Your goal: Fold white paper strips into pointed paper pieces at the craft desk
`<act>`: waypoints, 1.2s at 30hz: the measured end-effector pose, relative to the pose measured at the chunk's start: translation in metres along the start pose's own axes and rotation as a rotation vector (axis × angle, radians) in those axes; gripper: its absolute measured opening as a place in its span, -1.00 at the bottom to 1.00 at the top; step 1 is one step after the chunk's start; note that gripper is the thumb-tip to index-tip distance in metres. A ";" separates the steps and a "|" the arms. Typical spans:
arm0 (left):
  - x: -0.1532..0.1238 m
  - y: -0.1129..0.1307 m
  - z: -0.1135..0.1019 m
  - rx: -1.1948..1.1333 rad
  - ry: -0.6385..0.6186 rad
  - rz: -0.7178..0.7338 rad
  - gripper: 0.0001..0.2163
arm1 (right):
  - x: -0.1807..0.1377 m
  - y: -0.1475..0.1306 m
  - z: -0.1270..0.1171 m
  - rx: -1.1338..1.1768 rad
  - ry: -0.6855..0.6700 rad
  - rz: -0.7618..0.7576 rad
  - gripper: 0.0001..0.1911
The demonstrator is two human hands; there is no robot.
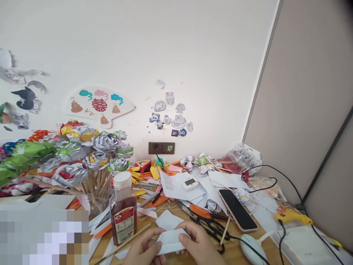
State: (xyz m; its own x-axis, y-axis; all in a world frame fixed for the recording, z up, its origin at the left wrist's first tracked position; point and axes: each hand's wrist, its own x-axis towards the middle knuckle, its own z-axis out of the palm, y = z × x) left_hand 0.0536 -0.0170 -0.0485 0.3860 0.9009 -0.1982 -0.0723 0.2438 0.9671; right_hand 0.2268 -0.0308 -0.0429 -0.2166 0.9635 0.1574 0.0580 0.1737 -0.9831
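Observation:
Both hands pinch one small piece of folded white paper (171, 240) low in the head view, above the wooden table. My left hand (146, 244) grips its left edge with the thumb in front. On the right edge, the thumb of my right hand (197, 239) presses against the paper while the fingers curl behind it. Another white paper piece (167, 218) lies just beyond them. A bottle of dark red-brown liquid (123, 213) with a white cap stands left of my left hand. Black-handled scissors (212, 230) rest right of my right hand.
Paper flowers on sticks (91, 158) fill a clear container at left. A phone (237, 209), a white digital timer (189, 182), a white mouse (253, 248) and a yellow glue gun (293, 217) lie at right. Paper scraps and cables spread across the table. A wall socket (155, 148) sits behind.

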 end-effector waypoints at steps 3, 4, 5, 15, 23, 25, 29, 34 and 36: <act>-0.002 0.001 0.002 0.006 0.015 0.003 -0.43 | -0.001 -0.001 0.001 0.013 -0.005 0.003 -0.68; -0.003 0.002 0.002 0.013 0.019 0.004 -0.43 | -0.002 0.000 0.001 0.012 -0.009 0.002 -0.70; -0.003 0.003 0.003 0.018 0.021 0.008 -0.44 | -0.002 0.000 0.001 0.012 -0.011 -0.001 -0.71; -0.002 0.006 0.003 0.034 0.031 -0.025 -0.37 | -0.002 0.000 0.000 0.001 0.002 0.001 -0.71; -0.003 0.006 0.004 0.004 0.015 -0.005 -0.41 | -0.002 0.001 0.000 -0.010 0.009 0.018 -0.70; -0.005 0.005 0.004 0.011 0.031 0.019 -0.45 | -0.001 0.002 0.000 0.004 0.004 0.016 -0.69; -0.006 0.004 0.004 0.006 0.029 0.016 -0.47 | -0.001 0.004 0.000 0.024 -0.004 0.010 -0.67; -0.003 0.005 0.003 -0.020 0.010 0.005 -0.42 | -0.001 0.002 0.000 0.012 0.002 0.013 -0.66; -0.003 0.006 0.003 -0.015 0.012 -0.005 -0.39 | -0.001 0.002 0.000 0.006 0.004 0.011 -0.65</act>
State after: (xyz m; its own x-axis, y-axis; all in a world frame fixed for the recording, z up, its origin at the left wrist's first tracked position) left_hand 0.0546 -0.0187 -0.0418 0.3753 0.9039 -0.2051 -0.0842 0.2537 0.9636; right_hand 0.2267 -0.0312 -0.0448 -0.2119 0.9661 0.1473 0.0542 0.1621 -0.9853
